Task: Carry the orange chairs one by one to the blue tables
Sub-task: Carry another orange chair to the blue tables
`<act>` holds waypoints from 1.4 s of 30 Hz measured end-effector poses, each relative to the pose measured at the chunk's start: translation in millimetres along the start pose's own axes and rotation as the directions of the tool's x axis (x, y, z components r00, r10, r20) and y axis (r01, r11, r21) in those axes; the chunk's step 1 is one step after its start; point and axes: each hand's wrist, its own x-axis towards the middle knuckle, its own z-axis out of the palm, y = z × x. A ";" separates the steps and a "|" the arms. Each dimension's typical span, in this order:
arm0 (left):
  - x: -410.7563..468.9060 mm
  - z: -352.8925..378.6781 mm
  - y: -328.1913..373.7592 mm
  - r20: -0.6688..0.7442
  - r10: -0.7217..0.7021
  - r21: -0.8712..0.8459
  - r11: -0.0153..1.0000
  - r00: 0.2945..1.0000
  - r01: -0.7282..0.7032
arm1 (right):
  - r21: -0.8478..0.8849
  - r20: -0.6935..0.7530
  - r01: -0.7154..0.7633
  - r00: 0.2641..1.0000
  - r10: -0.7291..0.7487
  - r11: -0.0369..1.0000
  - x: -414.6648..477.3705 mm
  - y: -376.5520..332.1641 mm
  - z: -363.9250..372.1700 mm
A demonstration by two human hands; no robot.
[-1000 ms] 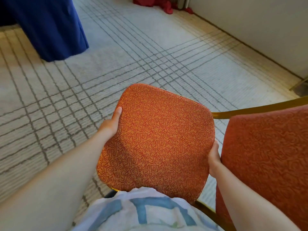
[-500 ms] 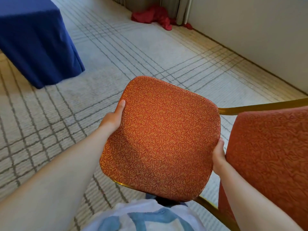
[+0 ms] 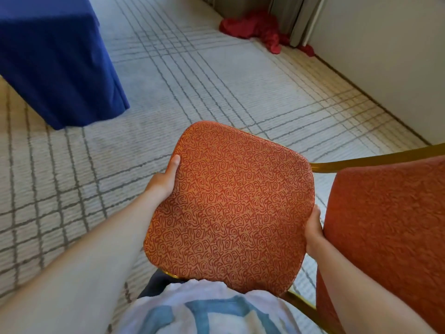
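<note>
Blue table nearer than before, both hands gripping orange chair.

You find no readable text here; the blue shapes on your white shirt stay illegible.

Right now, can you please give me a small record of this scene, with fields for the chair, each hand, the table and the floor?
chair: orange chair lifted, seat tilted toward the camera, gold frame
left hand: left hand grips the seat's left edge
right hand: right hand grips the seat's right edge, beside the backrest
table: blue table ahead on the left, cloth down to the floor
floor: carpet with grid lines; red cloth by the far wall
</note>
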 end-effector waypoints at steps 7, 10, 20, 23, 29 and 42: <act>87.6 -8.2 62.4 -0.052 -0.054 -0.035 0.998 0.997 0.052 | -0.074 0.008 -0.003 1.000 0.003 0.997 95.1 -69.6 57.8; 136.5 -11.9 94.1 -0.051 -0.072 -0.025 0.997 0.996 0.071 | -0.062 0.052 0.019 0.999 -0.016 0.998 135.4 -107.0 87.6; 318.6 -76.2 242.4 -0.099 0.011 -0.080 0.997 0.995 -0.019 | -0.060 0.101 0.116 0.989 -0.110 0.991 262.2 -274.2 224.3; 366.0 -101.6 292.2 -0.135 0.044 -0.081 0.995 0.990 -0.055 | -0.053 0.126 0.137 0.983 -0.130 0.989 291.5 -334.7 264.3; 456.3 -130.5 365.3 -0.141 0.000 -0.040 0.999 0.990 -0.006 | -0.042 0.160 0.125 0.980 -0.117 0.991 363.3 -417.9 332.9; 664.0 -163.4 521.3 -0.164 -0.170 -0.204 0.970 0.972 0.135 | -0.257 0.298 0.112 0.954 -0.031 0.960 542.4 -642.9 493.8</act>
